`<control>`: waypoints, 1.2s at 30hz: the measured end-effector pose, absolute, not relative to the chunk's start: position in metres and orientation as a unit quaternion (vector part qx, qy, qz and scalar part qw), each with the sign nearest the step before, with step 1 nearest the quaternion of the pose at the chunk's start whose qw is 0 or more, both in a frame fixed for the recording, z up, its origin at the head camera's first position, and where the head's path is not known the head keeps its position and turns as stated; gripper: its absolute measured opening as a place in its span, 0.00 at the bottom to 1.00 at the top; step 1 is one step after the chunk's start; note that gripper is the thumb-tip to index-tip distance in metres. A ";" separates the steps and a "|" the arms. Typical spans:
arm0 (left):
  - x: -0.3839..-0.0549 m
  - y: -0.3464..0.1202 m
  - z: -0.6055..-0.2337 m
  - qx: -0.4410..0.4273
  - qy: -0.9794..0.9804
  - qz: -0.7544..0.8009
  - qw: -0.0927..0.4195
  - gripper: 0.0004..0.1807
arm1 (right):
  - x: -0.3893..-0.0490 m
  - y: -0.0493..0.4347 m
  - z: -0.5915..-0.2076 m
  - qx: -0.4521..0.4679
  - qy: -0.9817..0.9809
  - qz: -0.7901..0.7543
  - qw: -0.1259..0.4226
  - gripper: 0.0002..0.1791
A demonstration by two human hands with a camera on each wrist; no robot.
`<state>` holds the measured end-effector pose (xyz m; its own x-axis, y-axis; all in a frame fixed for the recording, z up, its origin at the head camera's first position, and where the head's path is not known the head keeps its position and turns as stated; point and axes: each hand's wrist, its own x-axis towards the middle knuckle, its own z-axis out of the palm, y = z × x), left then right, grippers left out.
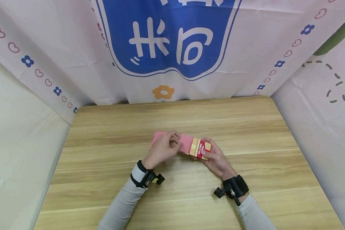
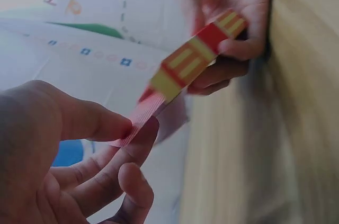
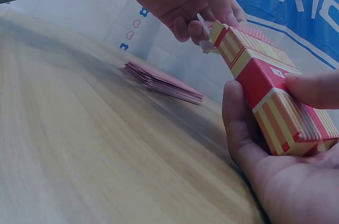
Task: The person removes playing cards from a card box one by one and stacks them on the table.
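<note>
A red and yellow striped playing-card box [image 1: 200, 149] lies in my right hand [image 1: 218, 163], its thumb on the printed face and its fingers curled round the side. Pink-patterned cards [image 2: 144, 117] stick out of the box's open end. My left hand [image 1: 162, 149] pinches their outer end between thumb and index finger; its other fingers are loosely bent. In the right wrist view a slightly fanned stack of pink-backed cards [image 3: 161, 83] rests on the table. From the head camera my left hand partly covers that stack. How many cards remain inside the box is hidden.
The wood-grain table [image 1: 109, 134] extends around both hands. A white cloth with a blue emblem [image 1: 172, 41] hangs behind its far edge, and pale cloth walls stand at both sides. Each wrist wears a black strapped camera [image 1: 234, 189].
</note>
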<state>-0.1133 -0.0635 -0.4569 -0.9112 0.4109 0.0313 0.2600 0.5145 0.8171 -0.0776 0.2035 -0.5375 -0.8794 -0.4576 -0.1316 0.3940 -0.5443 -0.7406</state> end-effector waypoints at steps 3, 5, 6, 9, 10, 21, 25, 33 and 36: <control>-0.117 -0.073 -0.453 0.194 0.854 0.476 0.078 0.08 | -0.077 0.203 -0.537 -0.036 0.408 -0.880 0.242 0.28; -0.120 -0.080 -0.450 0.187 0.846 0.494 0.076 0.08 | -0.077 0.203 -0.536 -0.033 0.409 -0.879 0.242 0.28; -0.122 -0.083 -0.450 0.181 0.842 0.502 0.073 0.08 | -0.077 0.203 -0.536 -0.030 0.410 -0.879 0.241 0.28; -0.127 -0.091 -0.447 0.165 0.833 0.525 0.058 0.09 | -0.077 0.203 -0.537 -0.025 0.414 -0.878 0.240 0.27; -0.128 -0.094 -0.446 0.162 0.832 0.528 0.051 0.10 | -0.077 0.203 -0.537 -0.023 0.415 -0.877 0.240 0.27; -0.150 -0.122 -0.466 0.116 0.842 0.527 0.019 0.12 | -0.077 0.203 -0.537 -0.027 0.414 -0.877 0.243 0.27; -0.157 -0.130 -0.480 0.092 0.853 0.511 0.047 0.12 | -0.077 0.203 -0.537 -0.025 0.421 -0.874 0.241 0.27; -0.164 -0.131 -0.503 0.059 0.869 0.485 0.073 0.10 | -0.077 0.204 -0.536 -0.022 0.420 -0.874 0.243 0.27; -0.164 -0.129 -0.508 0.048 0.879 0.470 0.067 0.10 | -0.077 0.204 -0.536 -0.025 0.412 -0.877 0.246 0.28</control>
